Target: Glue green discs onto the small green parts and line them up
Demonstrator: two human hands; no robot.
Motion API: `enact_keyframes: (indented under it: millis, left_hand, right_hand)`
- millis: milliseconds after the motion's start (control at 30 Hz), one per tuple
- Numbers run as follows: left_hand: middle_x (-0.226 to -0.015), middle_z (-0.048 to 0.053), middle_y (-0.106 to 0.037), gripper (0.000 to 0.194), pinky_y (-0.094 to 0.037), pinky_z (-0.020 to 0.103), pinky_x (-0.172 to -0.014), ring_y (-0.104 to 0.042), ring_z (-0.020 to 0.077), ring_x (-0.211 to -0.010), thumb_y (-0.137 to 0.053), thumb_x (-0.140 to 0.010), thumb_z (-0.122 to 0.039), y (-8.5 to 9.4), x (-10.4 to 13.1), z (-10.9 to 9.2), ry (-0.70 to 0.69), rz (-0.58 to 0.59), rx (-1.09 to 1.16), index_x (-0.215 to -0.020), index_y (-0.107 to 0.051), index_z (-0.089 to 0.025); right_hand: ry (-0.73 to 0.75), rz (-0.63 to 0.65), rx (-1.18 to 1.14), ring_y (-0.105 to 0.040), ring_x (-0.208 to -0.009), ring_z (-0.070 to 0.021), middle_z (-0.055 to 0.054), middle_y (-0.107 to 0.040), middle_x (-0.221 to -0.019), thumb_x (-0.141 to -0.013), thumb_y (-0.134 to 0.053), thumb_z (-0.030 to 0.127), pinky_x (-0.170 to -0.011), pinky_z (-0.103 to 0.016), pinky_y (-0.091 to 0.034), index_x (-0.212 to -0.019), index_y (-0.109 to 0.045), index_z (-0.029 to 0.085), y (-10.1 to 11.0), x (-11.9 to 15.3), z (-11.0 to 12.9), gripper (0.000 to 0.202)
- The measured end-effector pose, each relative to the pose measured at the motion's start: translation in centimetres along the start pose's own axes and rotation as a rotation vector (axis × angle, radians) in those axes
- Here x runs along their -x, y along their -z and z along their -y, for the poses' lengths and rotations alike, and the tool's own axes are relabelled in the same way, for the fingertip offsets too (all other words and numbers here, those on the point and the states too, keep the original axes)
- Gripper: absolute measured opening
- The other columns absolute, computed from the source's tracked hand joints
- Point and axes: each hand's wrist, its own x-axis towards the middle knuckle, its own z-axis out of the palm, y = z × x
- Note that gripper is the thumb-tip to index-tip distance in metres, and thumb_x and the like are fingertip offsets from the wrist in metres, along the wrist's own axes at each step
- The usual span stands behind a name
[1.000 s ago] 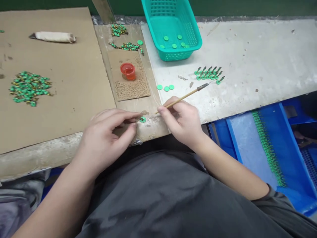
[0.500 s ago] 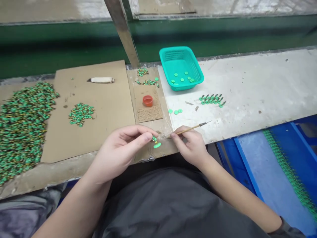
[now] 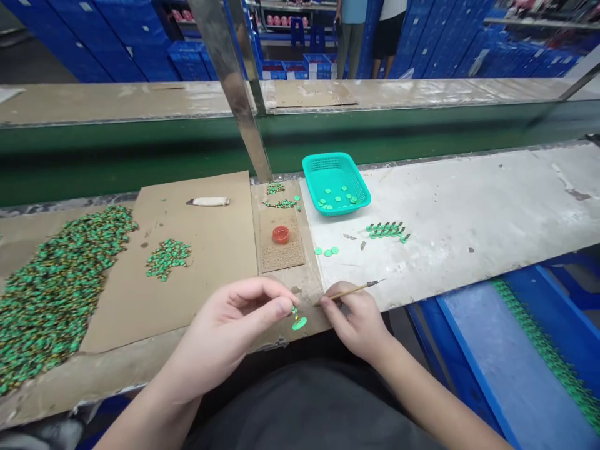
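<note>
Between thumb and forefinger, my left hand point(image 3: 244, 322) pinches a tiny green and yellow figurine point(image 3: 295, 311). A green round base point(image 3: 299, 324) hangs from its lower end. My right hand point(image 3: 354, 312) is closed around a thin wooden paintbrush point(image 3: 347, 292), whose dark tip points away to the right. A small red cup point(image 3: 280, 235) sits on a piece of cardboard point(image 3: 281, 258) beyond my hands. Loose green discs point(image 3: 327, 252) lie on the white surface. Farther right, several figurines stand on round bases point(image 3: 387, 230).
A turquoise basket point(image 3: 360, 195) holds several green discs. To the left are a large heap of small green pieces point(image 3: 60, 287), a smaller pile point(image 3: 167, 258) and a white-wrapped blade point(image 3: 210, 201). A metal post point(image 3: 239, 106) rises behind. Blue crates point(image 3: 469, 325) stand low right; people point(image 3: 351, 37) stand far off.
The view has tilted up, so the far bench, stacked blue crates and people's legs now show. Both hands keep their holds and have barely moved relative to the table.
</note>
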Motion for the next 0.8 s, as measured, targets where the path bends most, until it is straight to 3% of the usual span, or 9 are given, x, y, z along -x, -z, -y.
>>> enact_keyframes:
  millis: [133,233,333,467,600,700,800]
  left_hand:
    - [-0.087,0.007,-0.089,0.056,-0.071,0.027,-0.075,-0.085,0.0244,-0.079,-0.088,-0.085,-0.086,-0.4,-1.2,0.6,-0.044,-0.056,-0.252,-0.082,-0.093,-0.030]
    - [-0.100,0.005,-0.093,0.058,-0.073,0.030,-0.081,-0.089,0.0289,-0.091,-0.083,-0.084,-0.090,-1.7,-4.0,1.6,-0.077,-0.059,-0.430,-0.092,-0.095,-0.034]
    - [-0.106,0.003,-0.093,0.049,-0.072,0.031,-0.083,-0.090,0.0285,-0.099,-0.075,-0.095,-0.080,-4.7,-8.2,1.8,-0.218,0.041,-0.521,-0.098,-0.095,-0.035]
    - [-0.102,0.002,-0.091,0.034,-0.066,0.033,-0.081,-0.085,0.0249,-0.093,-0.071,-0.102,-0.059,-10.5,-14.3,1.1,-0.401,0.162,-0.619,-0.098,-0.092,-0.032]
    - [-0.102,0.007,-0.082,0.024,-0.059,0.044,-0.102,-0.075,0.0284,-0.106,-0.073,-0.102,-0.045,-15.5,-19.5,0.9,-0.583,0.178,-0.744,-0.097,-0.092,-0.031]
    - [-0.100,0.008,-0.072,0.020,-0.053,0.046,-0.100,-0.068,0.0283,-0.103,-0.075,-0.102,-0.039,-17.5,-21.9,1.2,-0.676,0.179,-0.822,-0.097,-0.093,-0.032]
    - [-0.098,0.008,-0.067,0.019,-0.050,0.044,-0.093,-0.063,0.0273,-0.098,-0.076,-0.103,-0.038,-18.0,-22.9,1.8,-0.723,0.174,-0.880,-0.097,-0.093,-0.032]
  right_hand:
    - [-0.011,-0.027,0.009,-0.081,-0.074,-0.0190,-0.005,-0.082,-0.083,-0.113,-0.068,0.020,-0.074,-0.027,-0.063,-0.092,-0.078,0.021,1.3,1.3,0.2,0.023]
    - [-0.030,-0.068,0.047,-0.081,-0.074,-0.0179,-0.005,-0.083,-0.083,-0.113,-0.070,0.023,-0.073,-0.025,-0.062,-0.090,-0.078,0.021,3.0,2.5,-0.1,0.024]
    - [-0.075,-0.142,0.090,-0.079,-0.072,-0.0178,-0.004,-0.083,-0.083,-0.112,-0.071,0.024,-0.073,-0.026,-0.061,-0.092,-0.079,0.021,4.9,3.7,-0.5,0.022]
    - [-0.125,-0.229,0.105,-0.076,-0.072,-0.0179,-0.004,-0.081,-0.083,-0.113,-0.070,0.025,-0.074,-0.027,-0.060,-0.092,-0.077,0.022,6.8,5.2,-0.8,0.022]
    - [-0.158,-0.287,0.100,-0.073,-0.069,-0.0173,-0.003,-0.079,-0.080,-0.112,-0.070,0.025,-0.071,-0.027,-0.058,-0.090,-0.077,0.022,8.1,6.4,-0.8,0.024]
    - [-0.188,-0.325,0.102,-0.073,-0.069,-0.0170,-0.003,-0.079,-0.080,-0.111,-0.070,0.022,-0.071,-0.027,-0.058,-0.090,-0.079,0.022,9.2,7.1,-0.9,0.023]
    - [-0.218,-0.349,0.101,-0.074,-0.070,-0.0170,-0.003,-0.081,-0.082,-0.110,-0.071,0.020,-0.071,-0.027,-0.059,-0.091,-0.080,0.022,10.2,7.8,-1.2,0.021]
